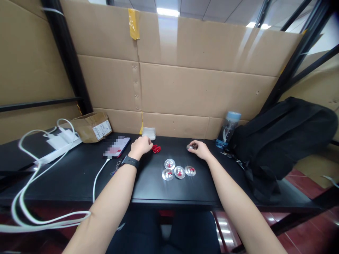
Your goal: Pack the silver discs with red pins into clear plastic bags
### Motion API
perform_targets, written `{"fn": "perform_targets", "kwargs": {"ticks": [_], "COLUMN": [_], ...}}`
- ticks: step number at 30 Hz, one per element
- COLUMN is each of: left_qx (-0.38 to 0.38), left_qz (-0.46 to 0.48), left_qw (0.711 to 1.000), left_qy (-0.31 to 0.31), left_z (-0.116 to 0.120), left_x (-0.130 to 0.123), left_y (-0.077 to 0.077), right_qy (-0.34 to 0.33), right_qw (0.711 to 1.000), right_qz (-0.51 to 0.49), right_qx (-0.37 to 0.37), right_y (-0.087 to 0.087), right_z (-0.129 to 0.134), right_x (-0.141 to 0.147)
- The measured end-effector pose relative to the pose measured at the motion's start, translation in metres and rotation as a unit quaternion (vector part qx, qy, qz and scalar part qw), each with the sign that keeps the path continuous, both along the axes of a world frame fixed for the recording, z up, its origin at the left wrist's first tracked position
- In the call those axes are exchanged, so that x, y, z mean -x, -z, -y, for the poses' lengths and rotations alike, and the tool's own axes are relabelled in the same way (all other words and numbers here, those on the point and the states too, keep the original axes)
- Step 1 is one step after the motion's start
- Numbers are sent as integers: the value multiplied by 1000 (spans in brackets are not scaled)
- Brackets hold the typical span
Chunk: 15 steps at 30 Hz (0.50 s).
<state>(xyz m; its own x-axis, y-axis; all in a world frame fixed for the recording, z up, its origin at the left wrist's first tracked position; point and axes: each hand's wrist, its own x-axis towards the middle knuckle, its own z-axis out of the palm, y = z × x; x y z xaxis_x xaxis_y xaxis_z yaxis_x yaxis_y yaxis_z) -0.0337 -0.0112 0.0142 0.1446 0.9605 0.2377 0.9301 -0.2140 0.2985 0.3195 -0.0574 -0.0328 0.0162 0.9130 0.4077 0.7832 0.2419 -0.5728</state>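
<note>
Several clear round discs with small red pieces in them lie on the black table, between my forearms. My left hand is closed beside a small pile of red pieces; what its fingers hold, if anything, is hidden. Behind that hand stands a small clear box. Farther right, my right hand has its fingers closed on a stack of clear discs at the table surface. A dark band is on my left wrist.
A phone with a white cable, an open cardboard box and a white power strip are at the left. A water bottle, keys and a black backpack stand at the right. Cardboard panels rise behind the table.
</note>
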Motion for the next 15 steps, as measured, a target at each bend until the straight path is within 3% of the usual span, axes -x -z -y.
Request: {"fn": "perform_targets", "kwargs": {"ticks": [11,15], "left_qx": [16,21], "left_qz": [-4,-5], "left_qw": [1000,999], "left_qy": [25,25], "left_z": [-5,-4], "left_x": [1,1], "left_y": [5,4], "right_qy": [-23,-25], "right_qw": [1000,999], "right_qz": [13,22], "right_qx": [12,1], "right_y": [1,-8], "right_z": [0,3], "right_x": [3,7]}}
